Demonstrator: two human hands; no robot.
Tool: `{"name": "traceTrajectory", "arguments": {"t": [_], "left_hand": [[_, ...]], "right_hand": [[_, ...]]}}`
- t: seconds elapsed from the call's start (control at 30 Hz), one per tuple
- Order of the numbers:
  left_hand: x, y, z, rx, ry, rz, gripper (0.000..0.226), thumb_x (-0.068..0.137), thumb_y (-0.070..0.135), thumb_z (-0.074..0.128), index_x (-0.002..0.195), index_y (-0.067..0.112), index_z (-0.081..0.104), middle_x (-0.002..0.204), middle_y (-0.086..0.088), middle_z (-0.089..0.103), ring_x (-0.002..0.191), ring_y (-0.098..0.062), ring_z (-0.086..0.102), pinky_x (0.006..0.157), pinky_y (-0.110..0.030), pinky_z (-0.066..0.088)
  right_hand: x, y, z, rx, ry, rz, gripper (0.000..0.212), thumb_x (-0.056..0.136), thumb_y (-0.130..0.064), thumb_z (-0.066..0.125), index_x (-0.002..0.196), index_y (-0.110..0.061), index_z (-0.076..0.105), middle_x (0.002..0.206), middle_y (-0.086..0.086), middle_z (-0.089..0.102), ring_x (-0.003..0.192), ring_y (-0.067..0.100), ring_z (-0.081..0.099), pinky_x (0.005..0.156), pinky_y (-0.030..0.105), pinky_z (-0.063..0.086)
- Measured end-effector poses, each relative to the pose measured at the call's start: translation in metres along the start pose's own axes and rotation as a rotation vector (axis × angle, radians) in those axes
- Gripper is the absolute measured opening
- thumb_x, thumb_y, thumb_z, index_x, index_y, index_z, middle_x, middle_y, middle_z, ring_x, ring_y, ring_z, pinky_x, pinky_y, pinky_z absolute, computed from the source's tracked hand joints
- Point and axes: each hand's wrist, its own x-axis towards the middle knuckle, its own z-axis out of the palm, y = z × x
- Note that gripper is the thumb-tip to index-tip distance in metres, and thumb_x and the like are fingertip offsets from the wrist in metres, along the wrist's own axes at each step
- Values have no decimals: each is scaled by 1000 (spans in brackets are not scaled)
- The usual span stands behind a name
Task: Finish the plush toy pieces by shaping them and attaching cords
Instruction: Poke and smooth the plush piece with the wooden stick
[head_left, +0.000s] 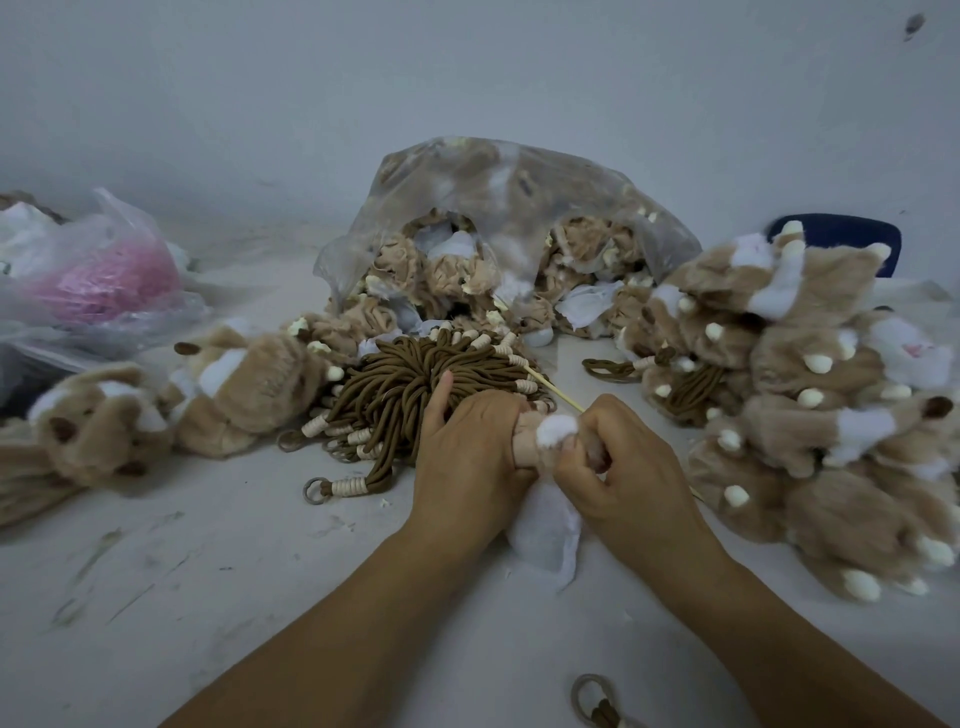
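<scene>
while in both hands, plush piece

A pale grey-white wall is seen across the whole upper half of the view, plain and matt. A small dark mark is carried near its upper right corner, and faint scuffs are shown lower down at the left. The wall is met by a white work surface, which is smeared and scratched with grey streaks toward the near left. A dark blue object with rounded corners is set against the wall at the right, partly hidden. Everything is lit softly and evenly, with a cool cast, and only weak shadows are thrown.
</scene>
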Motion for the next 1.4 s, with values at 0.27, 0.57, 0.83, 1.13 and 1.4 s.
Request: {"name": "traceTrajectory", "arguments": {"t": [0.27, 0.57, 0.83, 1.13, 1.4], "left_hand": [[1, -11, 2, 18, -15, -86, 20, 78, 27, 71, 94, 16, 66, 92, 3, 64, 99, -19, 60, 112, -28, 19], [0, -15, -8, -128, 89, -262, 23, 80, 9, 73, 97, 16, 59, 100, 3, 50, 98, -22, 44, 81, -35, 33], [-3, 8, 2, -72, -40, 254, 80, 80, 39, 61, 150, 13, 34, 157, -5, 33, 149, -19, 23, 123, -46, 12], [2, -11, -5, 73, 2, 93, 29, 66, 27, 75, 90, 12, 68, 91, -2, 68, 103, -28, 64, 114, -41, 26], [4, -18, -2, 205, -179, -108, 48, 59, 25, 82, 86, 23, 43, 84, 9, 44, 87, -21, 43, 73, -31, 22]], "right_hand": [[1, -2, -7, 64, 60, 38, 25, 77, -37, 40, 63, -21, 26, 57, -7, 28, 55, 5, 34, 51, 11, 29], [7, 13, -14, 169, 236, 318, 35, 76, -47, 41, 63, -15, 31, 58, -6, 34, 52, 6, 31, 46, 18, 29], [7, 27, -10, 213, 191, 448, 35, 79, -41, 43, 72, -6, 40, 63, 9, 46, 55, 11, 39, 52, 29, 37], [0, -5, 1, 147, 58, 59, 30, 80, -38, 43, 62, -24, 23, 61, -6, 36, 51, 4, 34, 50, 9, 27], [7, 13, -6, -21, 93, 142, 9, 88, -15, 60, 93, -15, 53, 95, -6, 52, 87, 10, 53, 75, 18, 43]]}}
